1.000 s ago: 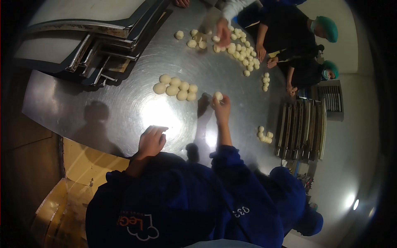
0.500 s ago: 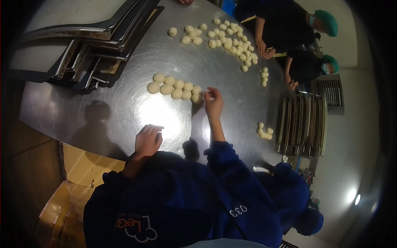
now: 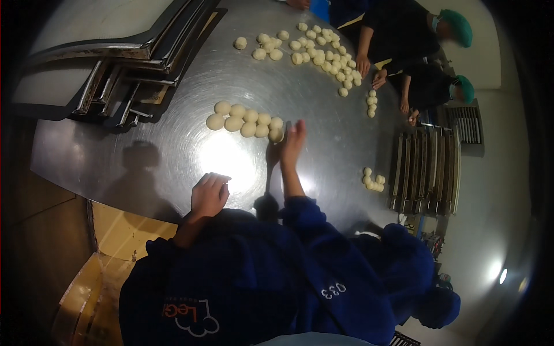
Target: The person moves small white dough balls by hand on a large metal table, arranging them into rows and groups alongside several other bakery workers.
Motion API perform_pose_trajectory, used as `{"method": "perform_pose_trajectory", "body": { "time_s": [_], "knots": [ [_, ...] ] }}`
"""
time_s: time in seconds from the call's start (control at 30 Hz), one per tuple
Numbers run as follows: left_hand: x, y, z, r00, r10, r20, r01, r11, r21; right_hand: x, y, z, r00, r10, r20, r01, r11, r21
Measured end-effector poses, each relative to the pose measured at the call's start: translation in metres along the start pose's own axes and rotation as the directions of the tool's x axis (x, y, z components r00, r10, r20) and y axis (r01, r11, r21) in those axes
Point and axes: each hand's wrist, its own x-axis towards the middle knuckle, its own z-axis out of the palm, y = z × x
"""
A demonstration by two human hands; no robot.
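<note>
Two rows of smooth, pale dough balls point(image 3: 250, 116) lie side by side on the steel table point(image 3: 173, 144) in front of me. My right hand point(image 3: 292, 147) is held edge-on at the right end of these rows, its fingers stretched upward and slightly blurred. It is close to the last ball point(image 3: 276, 135); whether they touch I cannot tell. Nothing shows in its grasp. Nearer the table's front edge, my left hand point(image 3: 210, 194) hovers or rests with the back up, fingers extended and loosely together, holding nothing visible. A bright glare lies between the hands and the rows.
Stacked trays point(image 3: 109, 75) stand at the left. Many rougher dough pieces point(image 3: 329, 57) cover the far side, with small clusters point(image 3: 374, 180) at the right. Co-workers in green caps point(image 3: 456, 27) reach onto the table. Upright trays point(image 3: 425, 170) and a person in blue point(image 3: 398, 259) are at the right.
My right hand has turned from curled fingers beside the last ball to a straight, edge-on hand, shifting slightly left and nearer me. The left hand stays nearly in place. A co-worker's hand has moved.
</note>
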Motion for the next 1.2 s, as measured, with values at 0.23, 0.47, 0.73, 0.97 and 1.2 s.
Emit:
{"method": "perform_pose_trajectory", "body": {
  "time_s": [0.23,0.47,0.73,0.97,1.2],
  "knots": [
    [0.001,-0.002,0.003,1.0,0.01,0.006,-0.011,0.999,0.032,0.001,-0.003,0.017,0.994,0.103,0.018,-0.105,0.986,0.133],
    [0.005,0.0,0.007,0.999,0.014,0.047,-0.017,0.998,0.059,0.088,0.007,0.059,0.995,-0.085,-0.043,0.084,0.996,-0.031],
    [-0.004,0.003,0.006,1.0,-0.01,0.026,0.009,1.0,0.026,0.19,-0.075,0.187,0.991,0.071,-0.11,-0.096,0.963,-0.251],
    [0.007,0.019,0.003,0.995,0.093,-0.036,-0.09,0.993,0.073,0.222,-0.009,0.175,0.978,-0.012,-0.206,-0.003,0.997,-0.071],
    [0.013,-0.025,0.027,0.9,-0.423,0.106,0.343,0.537,-0.771,0.018,-0.054,0.041,0.95,-0.056,0.308,-0.002,0.983,0.185]
  ]
}}
